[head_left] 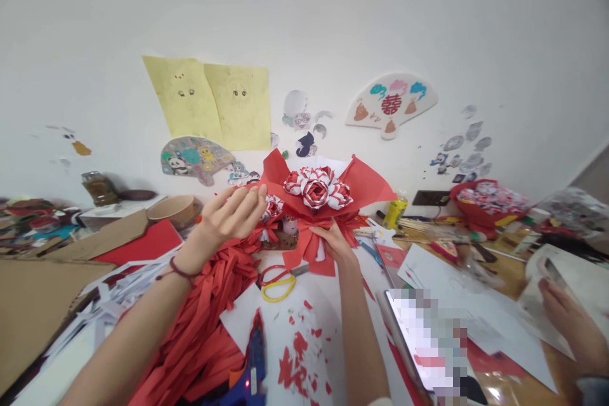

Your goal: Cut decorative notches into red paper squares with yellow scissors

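Observation:
A bouquet of red-and-white paper flowers (316,193), wrapped in red paper (366,185), stands upright in front of me. My right hand (335,238) grips its gathered lower part, where red paper tails fan out below. On the other side, my left hand (234,214) is raised by the wrapper's left edge with its fingers bent and pressed together. Whatever those fingertips may pinch is hidden. Just behind the left hand is a smaller red-and-white flower bunch (273,208). Scissors with red and yellow handles (278,289) lie below the bouquet.
Red paper strips (204,317) heap up at left, beside cardboard (42,304). A blue glue gun (255,361) with a lit red light lies near me, by red scraps (299,355). At right are a lit phone (409,336), another bouquet (492,198) and another person's hand (564,314).

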{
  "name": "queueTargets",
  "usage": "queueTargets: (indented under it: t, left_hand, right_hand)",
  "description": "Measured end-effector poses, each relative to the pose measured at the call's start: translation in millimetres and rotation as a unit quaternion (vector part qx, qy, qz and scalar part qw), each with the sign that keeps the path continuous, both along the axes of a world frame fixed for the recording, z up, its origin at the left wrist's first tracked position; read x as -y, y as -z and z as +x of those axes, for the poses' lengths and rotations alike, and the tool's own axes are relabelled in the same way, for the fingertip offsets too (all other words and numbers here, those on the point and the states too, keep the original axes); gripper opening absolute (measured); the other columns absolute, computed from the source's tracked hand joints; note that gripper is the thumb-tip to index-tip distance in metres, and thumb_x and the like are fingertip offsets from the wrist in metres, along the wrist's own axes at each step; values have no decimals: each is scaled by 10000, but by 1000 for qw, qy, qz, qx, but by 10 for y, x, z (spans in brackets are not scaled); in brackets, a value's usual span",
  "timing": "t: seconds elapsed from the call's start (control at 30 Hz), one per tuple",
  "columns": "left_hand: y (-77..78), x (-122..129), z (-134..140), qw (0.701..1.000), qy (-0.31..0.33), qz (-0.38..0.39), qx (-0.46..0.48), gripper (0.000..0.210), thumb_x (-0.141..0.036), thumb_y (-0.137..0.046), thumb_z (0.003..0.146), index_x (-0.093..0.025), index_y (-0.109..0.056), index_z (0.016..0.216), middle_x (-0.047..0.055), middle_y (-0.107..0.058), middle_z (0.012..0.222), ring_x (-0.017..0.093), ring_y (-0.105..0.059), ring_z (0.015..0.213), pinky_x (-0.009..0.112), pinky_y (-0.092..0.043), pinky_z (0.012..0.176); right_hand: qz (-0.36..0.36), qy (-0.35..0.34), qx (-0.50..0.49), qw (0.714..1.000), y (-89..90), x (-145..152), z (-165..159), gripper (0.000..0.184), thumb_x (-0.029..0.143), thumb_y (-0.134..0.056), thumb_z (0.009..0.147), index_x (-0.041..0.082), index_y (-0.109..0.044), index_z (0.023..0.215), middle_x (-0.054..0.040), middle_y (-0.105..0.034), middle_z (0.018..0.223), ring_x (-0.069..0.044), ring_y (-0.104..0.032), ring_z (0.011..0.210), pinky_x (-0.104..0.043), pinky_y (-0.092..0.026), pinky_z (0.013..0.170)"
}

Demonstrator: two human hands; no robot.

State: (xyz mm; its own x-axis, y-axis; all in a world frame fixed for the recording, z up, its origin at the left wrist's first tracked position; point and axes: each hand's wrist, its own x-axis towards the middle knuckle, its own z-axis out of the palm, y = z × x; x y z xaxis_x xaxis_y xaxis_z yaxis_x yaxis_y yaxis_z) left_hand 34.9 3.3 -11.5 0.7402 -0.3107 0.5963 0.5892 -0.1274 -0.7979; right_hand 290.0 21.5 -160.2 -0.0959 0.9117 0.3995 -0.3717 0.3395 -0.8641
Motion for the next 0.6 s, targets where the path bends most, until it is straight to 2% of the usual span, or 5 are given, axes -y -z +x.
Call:
queueTargets:
  t: [0.1,0.2,0.3,0.4,0.6]
  left_hand:
    - [125,-44,105,993,30,-41,105,364,-58,-637,775,-164,-618,1123,51,-712,799,170,-649,739,282,-459,605]
    - [235,-120,160,977,51,-130,159,502,-69,-579,829,-186,-512,1313,96,-728,930,199,-674,858,302,-490,713]
    - [268,-164,109,970,34,-198,138,560,-107,-526,876,-214,-403,1411,113,-713,1042,208,-669,943,316,-495,786]
    - [181,-141,-12,969,20,-232,78,490,-123,-508,888,-212,-456,1367,110,-702,1066,206,-645,981,318,-489,804]
    - [-253,-38,-150,925,33,-378,-12,152,-221,-505,917,-226,-636,995,57,-681,1049,155,-593,883,290,-450,753]
  right_hand:
    - [0,-24,20,1000,-32,83,62,206,403,-644,827,352,-650,1026,-1,-604,1300,-225,-475,1309,-370,-465,1015]
    - [0,-50,45,998,-75,157,173,401,386,-583,733,360,-639,1129,156,-619,1255,-325,-345,1364,-460,-512,953]
    - [1,-55,53,997,-120,183,240,586,326,-585,686,330,-563,1271,171,-591,1275,-340,-377,1335,-477,-551,882]
    - [-3,-54,53,997,-132,156,208,479,297,-608,739,401,-591,1205,215,-610,1230,-304,-445,1314,-400,-566,862]
    - [-24,-43,33,998,-45,55,45,265,389,-573,902,254,-610,1127,-55,-580,1253,-243,-568,1138,-358,-529,868]
